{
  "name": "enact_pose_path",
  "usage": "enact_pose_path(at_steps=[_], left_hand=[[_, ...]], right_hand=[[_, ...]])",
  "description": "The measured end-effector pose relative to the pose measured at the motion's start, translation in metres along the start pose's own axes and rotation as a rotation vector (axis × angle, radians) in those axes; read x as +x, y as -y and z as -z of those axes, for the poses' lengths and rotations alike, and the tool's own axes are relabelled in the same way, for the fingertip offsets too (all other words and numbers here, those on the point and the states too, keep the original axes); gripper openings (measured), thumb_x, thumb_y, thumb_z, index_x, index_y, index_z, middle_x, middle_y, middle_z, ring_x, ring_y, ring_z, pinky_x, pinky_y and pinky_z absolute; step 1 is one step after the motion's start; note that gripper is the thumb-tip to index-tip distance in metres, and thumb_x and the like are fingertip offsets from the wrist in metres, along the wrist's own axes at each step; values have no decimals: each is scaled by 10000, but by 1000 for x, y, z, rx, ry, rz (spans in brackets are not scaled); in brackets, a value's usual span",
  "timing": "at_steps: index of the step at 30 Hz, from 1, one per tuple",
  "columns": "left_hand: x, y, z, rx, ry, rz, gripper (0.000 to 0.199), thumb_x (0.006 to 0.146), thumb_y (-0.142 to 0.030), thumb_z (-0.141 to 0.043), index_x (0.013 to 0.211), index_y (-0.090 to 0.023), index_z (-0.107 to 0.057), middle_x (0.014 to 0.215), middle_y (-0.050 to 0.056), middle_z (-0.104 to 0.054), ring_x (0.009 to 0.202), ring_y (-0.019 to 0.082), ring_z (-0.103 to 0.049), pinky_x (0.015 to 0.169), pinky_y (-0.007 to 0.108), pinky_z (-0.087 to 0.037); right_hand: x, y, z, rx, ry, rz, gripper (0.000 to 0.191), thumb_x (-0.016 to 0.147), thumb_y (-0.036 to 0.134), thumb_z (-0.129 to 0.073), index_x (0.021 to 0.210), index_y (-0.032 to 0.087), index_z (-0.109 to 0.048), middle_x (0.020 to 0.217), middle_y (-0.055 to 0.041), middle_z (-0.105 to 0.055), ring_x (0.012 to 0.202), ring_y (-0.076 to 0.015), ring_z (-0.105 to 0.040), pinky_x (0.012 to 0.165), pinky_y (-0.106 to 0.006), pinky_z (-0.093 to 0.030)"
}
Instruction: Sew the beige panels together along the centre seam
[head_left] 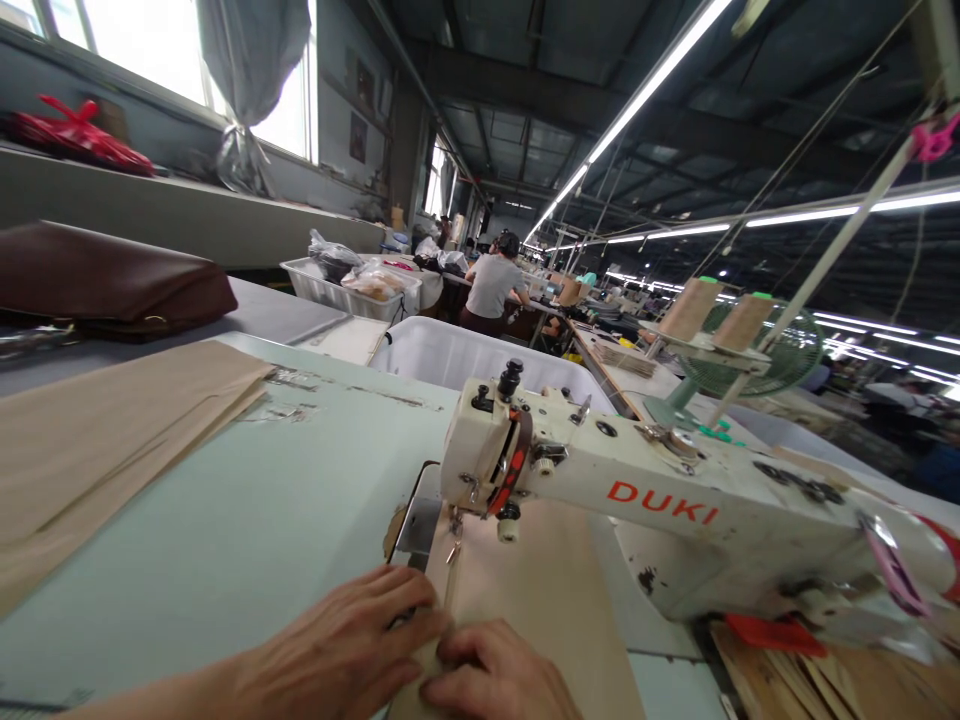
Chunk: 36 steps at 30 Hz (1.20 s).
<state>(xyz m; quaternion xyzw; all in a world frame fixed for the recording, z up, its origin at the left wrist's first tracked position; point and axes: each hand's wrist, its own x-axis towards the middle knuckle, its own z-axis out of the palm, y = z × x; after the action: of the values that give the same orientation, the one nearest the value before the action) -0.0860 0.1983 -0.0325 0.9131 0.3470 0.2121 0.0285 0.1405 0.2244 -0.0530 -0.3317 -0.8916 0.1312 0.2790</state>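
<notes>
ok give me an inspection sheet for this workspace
Surface: pale green tabletop, worn marks near its far edge
Job's things: beige sheet under the sewing machine
Clutter: layered beige pieces at left; dark red bag-like item beyond, on a gray table
Grip: left hand and right hand both on the beige sheet; whether either pinches it can't be told
Cables: thin cords overhead at right
Surroundings: white bin beyond the machine; thread cones and fan at right; another person farther back

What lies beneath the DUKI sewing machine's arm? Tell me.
A beige panel lies under the sewing machine arm. The arm hides how far it extends; the panel covers the surface directly below.
</notes>
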Motion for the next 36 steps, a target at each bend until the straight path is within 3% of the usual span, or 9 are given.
enact_pose_path(at_steps=[3, 6, 11, 14, 19, 25, 29, 33, 36], left_hand=[[-20, -8, -3, 157, -11, 0, 579, 948, -300, -595, 1491, -259, -398, 1460, 86, -491, 1299, 278, -500, 1026, 346, -506], [-30, -12, -4, 225, 0, -6, 644, 960, -342, -583, 1540, -258, -317, 1544, 108, -382, 1339, 314, -471, 1025, 395, -510], [-24, -18, 3, 62, 16, 17, 609, 933, -321, -627, 1494, -305, -391, 1476, 53, -486, 1308, 280, -506, 1086, 371, -462], [-23, -21, 2, -2, 12, 44, 614, 936, -338, -621, 1498, -304, -376, 1452, 30, -510, 1296, 255, -516, 1124, 360, -425], [-35, -19, -4, 3, 2, 37, 681, 952, -430, -596, 1546, -334, -276, 1496, 40, -463, 1317, 273, -504, 1093, 377, -465], [-39, -20, -4, 22, 126, 100, 705, 952, -522, -565, 1560, -333, -263, 1539, 58, -397, 1332, 340, -482, 1031, 457, -508], [-37, -20, -1, 33, 153, 92, 685, 949, -517, -570, 1549, -341, -289, 1549, 46, -376, 1328, 327, -489, 1019, 436, -513], [-36, -14, -4, 48, 123, 97, 705, 930, -469, -616, 1546, -330, -302, 1544, 53, -383, 1326, 321, -491, 1035, 418, -496], [-29, -9, 0, 6, 151, 113, 711, 910, -476, -639, 1533, -319, -335, 1540, 62, -395, 1340, 332, -471, 1065, 446, -461]], right_hand=[[26, 3, 31, 44, 162, -67, 311, 959, 330, -570, 1267, 328, -611, 1087, 4, -687, 983, -164, -652, 887, -254, -500], [49, -1, 31, -78, 152, -148, 277, 951, 224, -566, 1202, 291, -662, 1217, -47, -644, 1154, -236, -575, 1018, -384, -430], [60, -20, 11, -53, 61, -331, 217, 960, 231, -529, 828, 179, -694, 897, -57, -692, 856, -173, -642, 787, -266, -479], [63, -23, 6, -51, 13, -443, 57, 845, 232, -670, 853, 175, -667, 859, -41, -692, 831, -185, -643, 715, -251, -470], [72, -23, 0, -48, 11, -534, 30, 818, 210, -655, 834, 201, -680, 937, -43, -712, 922, -194, -654, 768, -248, -468], [94, -40, -4, -80, -30, -672, 201, 875, 339, -568, 943, 213, -710, 967, -91, -720, 923, -256, -677, 779, -335, -496], [79, -29, 8, -76, -35, -607, 251, 829, 322, -665, 1046, 198, -681, 1073, -100, -692, 1031, -267, -645, 872, -356, -497], [36, -5, 12, -1, 39, -352, 236, 788, 158, -720, 1007, 239, -689, 1153, -26, -670, 1142, -201, -592, 1032, -323, -425], [16, 2, 6, 14, 43, -222, 270, 864, 101, -616, 1077, 255, -682, 1238, -11, -655, 1224, -199, -554, 1166, -451, -277]])
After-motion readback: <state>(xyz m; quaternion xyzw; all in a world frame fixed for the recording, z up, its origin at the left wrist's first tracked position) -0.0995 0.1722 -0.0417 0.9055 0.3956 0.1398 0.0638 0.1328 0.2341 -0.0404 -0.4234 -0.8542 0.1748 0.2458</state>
